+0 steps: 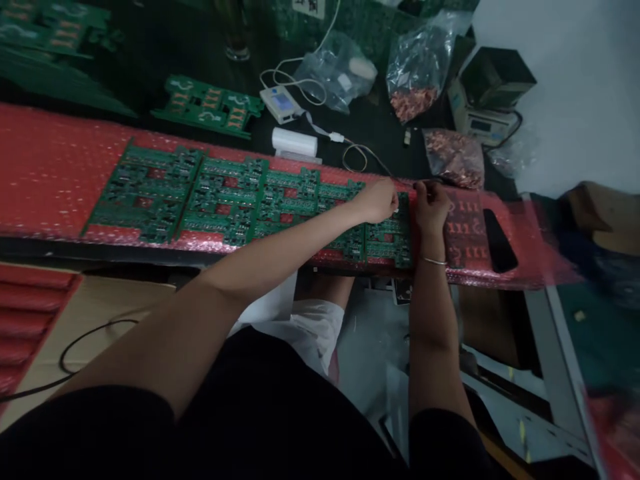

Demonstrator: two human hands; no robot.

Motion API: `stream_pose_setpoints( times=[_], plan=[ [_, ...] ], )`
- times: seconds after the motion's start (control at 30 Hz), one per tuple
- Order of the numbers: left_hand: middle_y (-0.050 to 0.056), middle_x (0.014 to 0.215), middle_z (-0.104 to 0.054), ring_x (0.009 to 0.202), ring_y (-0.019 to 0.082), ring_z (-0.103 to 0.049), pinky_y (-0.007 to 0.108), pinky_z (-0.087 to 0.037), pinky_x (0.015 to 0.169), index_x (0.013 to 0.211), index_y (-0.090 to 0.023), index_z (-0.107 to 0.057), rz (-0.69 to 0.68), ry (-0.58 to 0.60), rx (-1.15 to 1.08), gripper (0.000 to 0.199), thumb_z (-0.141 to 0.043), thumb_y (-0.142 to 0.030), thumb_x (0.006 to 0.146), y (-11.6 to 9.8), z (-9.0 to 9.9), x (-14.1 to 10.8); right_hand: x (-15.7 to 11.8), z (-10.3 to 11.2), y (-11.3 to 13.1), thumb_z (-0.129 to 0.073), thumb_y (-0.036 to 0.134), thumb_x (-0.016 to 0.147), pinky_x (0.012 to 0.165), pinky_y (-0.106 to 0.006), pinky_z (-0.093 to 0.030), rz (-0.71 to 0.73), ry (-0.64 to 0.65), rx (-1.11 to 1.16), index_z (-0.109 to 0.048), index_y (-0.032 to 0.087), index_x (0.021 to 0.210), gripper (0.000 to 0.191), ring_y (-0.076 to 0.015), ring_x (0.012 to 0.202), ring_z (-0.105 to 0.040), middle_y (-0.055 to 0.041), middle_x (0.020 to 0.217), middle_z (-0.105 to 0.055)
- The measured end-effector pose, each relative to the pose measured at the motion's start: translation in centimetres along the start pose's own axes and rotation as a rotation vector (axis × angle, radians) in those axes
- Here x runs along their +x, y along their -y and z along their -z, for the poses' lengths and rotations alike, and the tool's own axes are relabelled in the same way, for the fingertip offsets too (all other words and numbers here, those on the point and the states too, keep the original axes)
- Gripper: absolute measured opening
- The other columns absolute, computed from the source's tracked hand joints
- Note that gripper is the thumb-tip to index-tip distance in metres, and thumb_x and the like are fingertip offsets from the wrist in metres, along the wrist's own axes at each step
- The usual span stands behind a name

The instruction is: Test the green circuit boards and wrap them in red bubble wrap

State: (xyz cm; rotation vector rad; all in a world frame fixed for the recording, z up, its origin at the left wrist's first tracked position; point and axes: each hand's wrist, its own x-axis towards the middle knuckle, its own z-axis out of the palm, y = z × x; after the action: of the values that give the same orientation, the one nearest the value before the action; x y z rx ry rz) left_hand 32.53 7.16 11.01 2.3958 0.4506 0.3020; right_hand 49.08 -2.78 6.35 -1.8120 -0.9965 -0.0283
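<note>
Green circuit boards [145, 190] lie in a row along a strip of red bubble wrap [45, 160]. My left hand [379, 200] is closed above the rightmost uncovered board [387, 245]; a small pale bit shows at its fingertips, too small to name. To its right, my right hand [432, 203] has its fingers pinched together at the far edge of the wrap, and what they hold, if anything, cannot be made out. Just right of that hand a board [466, 230] shows through red wrap, beside a dark phone-like object [500, 241].
Behind the row are a stack of boards [209, 107], a small white device [281, 103] with a cable, a white roll [294, 142] and bags of copper-coloured parts [454, 157]. A scale [483, 125] stands at the back right. Cardboard [113, 310] lies at the lower left.
</note>
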Motion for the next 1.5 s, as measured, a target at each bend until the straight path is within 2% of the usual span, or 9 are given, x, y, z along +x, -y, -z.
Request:
stream_pose_setpoints(
  times=[0.13,0.4,0.57,0.67,0.8,0.93,1.13,1.27,1.5],
  plan=[
    [0.018,0.105,-0.074,0.117,0.031,-0.064,0.048,-0.047,0.111,0.094,-0.004,-0.077,0.049,0.004,0.123,0.024,-0.054,-0.008,0.089,-0.1,-2.1,2.3,0.1,-0.2,-0.2,-0.061,0.053,0.093,0.082,-0.032,-0.052,0.004,-0.008,0.034,-0.064,0.023,0.080,0.033,-0.0183,0.080,-0.061,-0.0030,0.081,-0.068],
    [0.019,0.127,-0.065,0.127,0.035,-0.056,0.050,-0.047,0.109,0.100,-0.006,-0.076,0.160,-0.048,0.172,0.021,-0.058,-0.014,0.092,-0.6,-3.2,1.9,0.2,-0.5,-1.3,-0.058,0.063,0.095,0.083,-0.033,-0.051,0.051,-0.018,0.031,-0.066,0.020,0.084,0.045,-0.0180,0.081,-0.061,-0.0031,0.081,-0.068],
    [0.018,0.130,-0.063,0.130,0.035,-0.053,0.049,-0.046,0.110,0.104,-0.007,-0.076,0.178,-0.066,0.205,0.022,-0.058,-0.015,0.094,-1.1,-3.5,1.7,0.2,-0.6,-1.7,-0.057,0.063,0.096,0.078,-0.031,-0.050,0.081,-0.033,0.030,-0.065,0.019,0.083,0.046,-0.0155,0.077,-0.058,-0.0016,0.078,-0.066],
    [0.016,0.131,-0.063,0.129,0.033,-0.056,0.048,-0.047,0.109,0.121,-0.011,-0.072,0.117,-0.069,0.226,0.031,-0.055,-0.013,0.095,-1.0,-3.3,0.9,0.3,-0.8,-2.0,-0.057,0.064,0.097,0.075,-0.030,-0.049,0.079,-0.032,0.029,-0.063,0.020,0.081,0.047,-0.0144,0.074,-0.056,-0.0002,0.075,-0.063],
    [0.015,0.139,-0.062,0.130,0.033,-0.057,0.049,-0.047,0.108,0.126,-0.017,-0.074,-0.102,0.080,0.349,0.037,-0.049,-0.015,0.099,-0.7,-2.6,-0.7,0.6,-0.8,-2.0,-0.058,0.065,0.096,0.075,-0.031,-0.050,0.078,-0.052,0.028,-0.063,0.020,0.081,0.048,-0.0151,0.074,-0.057,-0.0004,0.075,-0.062],
    [0.019,0.146,-0.058,0.134,0.036,-0.053,0.049,-0.047,0.107,0.120,-0.014,-0.078,-0.175,0.129,0.432,0.036,-0.050,-0.021,0.098,-0.6,-2.2,-1.4,-0.9,1.3,-0.4,-0.056,0.061,0.099,0.074,-0.032,-0.052,0.087,-0.018,0.014,-0.064,0.021,0.085,0.044,-0.0165,0.077,-0.061,-0.0022,0.079,-0.065],
    [0.013,0.153,-0.056,0.138,0.033,-0.052,0.047,-0.042,0.115,0.136,-0.019,-0.070,-0.171,0.171,0.317,0.042,-0.050,-0.028,0.100,0.3,-2.0,-0.9,-7.3,6.1,2.1,-0.063,0.055,0.097,0.072,-0.034,-0.051,0.182,0.225,-0.096,-0.063,0.023,0.084,0.035,-0.0185,0.076,-0.063,-0.0020,0.079,-0.066],
    [0.011,0.158,-0.052,0.147,0.031,-0.045,0.049,-0.032,0.124,0.151,-0.020,-0.054,-0.199,0.065,0.235,0.051,-0.050,-0.029,0.101,1.3,-0.6,-3.8,-9.3,6.8,2.0,-0.062,0.050,0.098,0.081,-0.037,-0.054,0.236,0.265,-0.181,-0.064,0.024,0.085,0.029,-0.0219,0.085,-0.065,-0.0044,0.086,-0.070],
    [0.010,0.143,-0.062,0.138,0.029,-0.055,0.050,-0.043,0.119,0.132,-0.022,-0.066,-0.130,-0.129,0.110,0.036,-0.050,-0.034,0.102,3.3,5.0,-14.7,-9.3,6.3,1.8,-0.062,0.049,0.098,0.088,-0.042,-0.053,0.253,0.279,-0.251,-0.063,0.025,0.085,0.027,-0.0258,0.094,-0.065,-0.0066,0.090,-0.069]
  ],
)
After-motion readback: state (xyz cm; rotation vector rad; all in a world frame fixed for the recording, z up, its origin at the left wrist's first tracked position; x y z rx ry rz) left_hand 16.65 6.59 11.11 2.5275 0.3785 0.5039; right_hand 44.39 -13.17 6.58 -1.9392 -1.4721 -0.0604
